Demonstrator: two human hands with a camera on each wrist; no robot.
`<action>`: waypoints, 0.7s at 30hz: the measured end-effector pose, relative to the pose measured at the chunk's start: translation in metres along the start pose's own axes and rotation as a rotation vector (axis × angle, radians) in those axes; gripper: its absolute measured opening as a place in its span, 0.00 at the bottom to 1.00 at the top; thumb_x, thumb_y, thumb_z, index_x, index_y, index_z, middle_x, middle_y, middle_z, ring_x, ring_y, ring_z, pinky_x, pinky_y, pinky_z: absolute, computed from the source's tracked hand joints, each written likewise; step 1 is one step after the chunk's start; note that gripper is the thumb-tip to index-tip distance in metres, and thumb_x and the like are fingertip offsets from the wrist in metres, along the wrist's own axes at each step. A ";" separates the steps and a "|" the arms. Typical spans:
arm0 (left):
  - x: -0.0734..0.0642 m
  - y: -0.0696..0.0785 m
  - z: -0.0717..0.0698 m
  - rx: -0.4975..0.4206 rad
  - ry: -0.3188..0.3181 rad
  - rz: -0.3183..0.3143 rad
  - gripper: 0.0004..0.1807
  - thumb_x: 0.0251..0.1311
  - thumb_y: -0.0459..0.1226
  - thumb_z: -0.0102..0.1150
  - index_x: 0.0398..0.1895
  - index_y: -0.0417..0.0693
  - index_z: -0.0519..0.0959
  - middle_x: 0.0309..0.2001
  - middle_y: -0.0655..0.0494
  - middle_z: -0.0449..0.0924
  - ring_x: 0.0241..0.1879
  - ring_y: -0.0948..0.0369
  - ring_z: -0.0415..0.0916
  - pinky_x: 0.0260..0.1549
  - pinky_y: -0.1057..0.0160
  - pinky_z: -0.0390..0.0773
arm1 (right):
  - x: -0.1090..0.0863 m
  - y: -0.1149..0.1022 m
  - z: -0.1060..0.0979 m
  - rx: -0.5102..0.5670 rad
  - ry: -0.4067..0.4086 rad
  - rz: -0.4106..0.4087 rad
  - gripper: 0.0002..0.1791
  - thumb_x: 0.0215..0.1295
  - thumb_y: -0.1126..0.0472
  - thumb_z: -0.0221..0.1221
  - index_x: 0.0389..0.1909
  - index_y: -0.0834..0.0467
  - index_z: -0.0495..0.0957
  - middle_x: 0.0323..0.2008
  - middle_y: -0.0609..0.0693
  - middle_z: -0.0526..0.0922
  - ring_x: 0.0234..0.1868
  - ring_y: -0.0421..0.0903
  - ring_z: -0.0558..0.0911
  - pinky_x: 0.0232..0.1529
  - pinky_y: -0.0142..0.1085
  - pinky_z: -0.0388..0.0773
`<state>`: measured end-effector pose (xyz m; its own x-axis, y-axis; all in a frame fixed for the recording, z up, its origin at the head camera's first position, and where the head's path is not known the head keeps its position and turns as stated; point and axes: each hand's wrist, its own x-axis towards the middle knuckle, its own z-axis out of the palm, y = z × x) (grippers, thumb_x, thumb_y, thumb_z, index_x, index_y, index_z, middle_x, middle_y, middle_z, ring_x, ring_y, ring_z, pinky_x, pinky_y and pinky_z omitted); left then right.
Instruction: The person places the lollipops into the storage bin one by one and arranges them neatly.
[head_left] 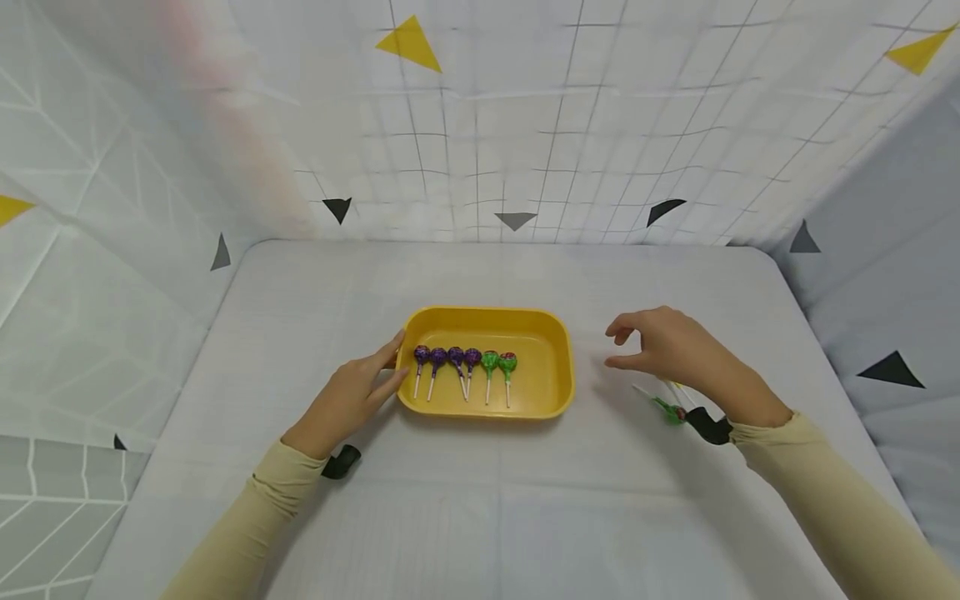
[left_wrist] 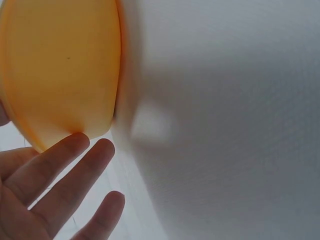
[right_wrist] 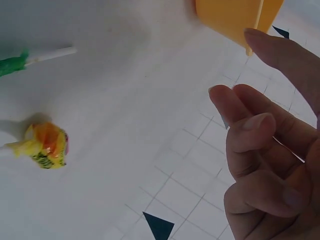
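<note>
A yellow tray (head_left: 540, 392) lies on the white table with purple lollipops (head_left: 456, 357) and two green lollipops (head_left: 490, 360) lined up inside, sticks toward the near side. My left hand (head_left: 351, 396) holds the tray's left end, thumb at the rim and fingers against the outer wall (left_wrist: 65, 60). To the right of the tray, my right hand (head_left: 667, 346) hovers above the table, thumb and forefinger apart with nothing between them. Under its wrist lie a green lollipop (head_left: 670, 411) and a yellow-wrapped lollipop (right_wrist: 46, 145), partly hidden in the head view.
White cloth covers the table (head_left: 450, 517). Pale hanging sheets with grid lines and triangles stand behind it (head_left: 517, 150) and at both sides. A black wrist strap part (head_left: 708, 425) hangs close to the loose lollipops.
</note>
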<state>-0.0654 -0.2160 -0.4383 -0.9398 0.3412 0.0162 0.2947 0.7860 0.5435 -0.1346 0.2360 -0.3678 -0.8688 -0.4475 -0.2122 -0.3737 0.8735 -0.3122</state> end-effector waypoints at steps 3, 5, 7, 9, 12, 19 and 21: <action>0.000 0.000 0.000 -0.001 0.000 0.002 0.35 0.79 0.47 0.52 0.83 0.49 0.55 0.63 0.44 0.82 0.63 0.48 0.81 0.66 0.44 0.77 | -0.005 0.004 0.001 0.004 -0.004 0.015 0.23 0.59 0.49 0.75 0.51 0.57 0.86 0.43 0.50 0.90 0.31 0.41 0.79 0.36 0.38 0.80; 0.000 0.000 0.000 -0.001 -0.002 0.001 0.35 0.79 0.47 0.52 0.83 0.49 0.55 0.63 0.44 0.82 0.63 0.48 0.81 0.66 0.44 0.77 | -0.008 0.006 0.003 -0.001 -0.002 0.017 0.22 0.59 0.49 0.75 0.50 0.57 0.86 0.42 0.51 0.90 0.32 0.41 0.80 0.37 0.39 0.81; 0.000 0.000 -0.001 0.000 -0.003 -0.002 0.35 0.79 0.47 0.52 0.83 0.49 0.55 0.63 0.44 0.82 0.63 0.48 0.81 0.66 0.44 0.77 | -0.012 0.008 0.004 -0.003 -0.005 0.022 0.22 0.58 0.49 0.75 0.49 0.57 0.87 0.42 0.51 0.91 0.33 0.42 0.81 0.39 0.41 0.82; 0.000 0.000 -0.001 -0.003 -0.004 -0.001 0.35 0.79 0.47 0.52 0.83 0.49 0.55 0.63 0.44 0.82 0.63 0.48 0.81 0.66 0.44 0.76 | -0.016 0.010 0.006 0.003 -0.008 0.033 0.21 0.58 0.50 0.75 0.49 0.57 0.87 0.41 0.50 0.90 0.34 0.42 0.82 0.39 0.42 0.82; 0.000 0.000 -0.001 -0.007 -0.003 -0.002 0.35 0.79 0.47 0.52 0.83 0.50 0.55 0.63 0.44 0.82 0.63 0.48 0.81 0.66 0.44 0.76 | -0.022 0.014 0.010 0.016 -0.017 0.047 0.21 0.58 0.50 0.75 0.48 0.57 0.87 0.40 0.49 0.90 0.35 0.42 0.83 0.38 0.41 0.82; 0.000 0.000 0.000 -0.005 -0.002 0.000 0.35 0.79 0.47 0.52 0.83 0.50 0.55 0.63 0.44 0.83 0.63 0.47 0.81 0.66 0.43 0.77 | -0.036 0.022 0.020 0.016 -0.028 0.072 0.20 0.59 0.48 0.74 0.46 0.56 0.87 0.39 0.47 0.90 0.38 0.44 0.85 0.39 0.44 0.83; 0.001 -0.001 0.000 -0.002 0.004 0.005 0.35 0.79 0.47 0.52 0.83 0.50 0.55 0.62 0.44 0.83 0.63 0.47 0.81 0.66 0.43 0.77 | -0.039 0.024 0.022 0.015 -0.027 0.081 0.20 0.59 0.47 0.74 0.46 0.57 0.87 0.39 0.47 0.90 0.37 0.43 0.84 0.40 0.44 0.83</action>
<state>-0.0663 -0.2163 -0.4388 -0.9391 0.3430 0.0220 0.2989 0.7833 0.5451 -0.1026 0.2703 -0.3871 -0.8869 -0.3805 -0.2621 -0.2975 0.9042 -0.3064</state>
